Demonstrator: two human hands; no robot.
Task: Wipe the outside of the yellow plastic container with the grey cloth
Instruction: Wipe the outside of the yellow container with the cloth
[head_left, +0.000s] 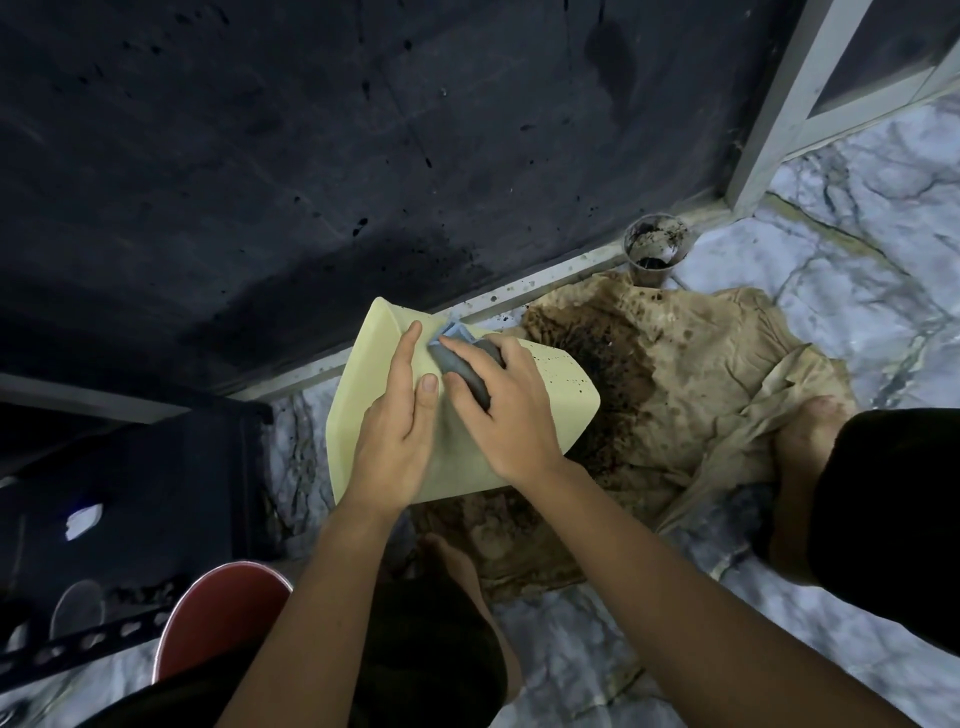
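A person crouches on a marble floor (857, 218) beside a dark wall (260, 156). The yellow plastic container (363, 395), tipped on its side, sits above a stained, soil-covered brown cloth (675, 364). The left hand (397, 431) lies flat on the container's side, fingers spread and steadying it. The right hand (511, 410) presses a bunched grey cloth (470, 369) against the container's outer surface, fingers curled over it. A dirty plastic cup (657, 249) stands near the wall. A red bucket (218, 613) sits at lower left.
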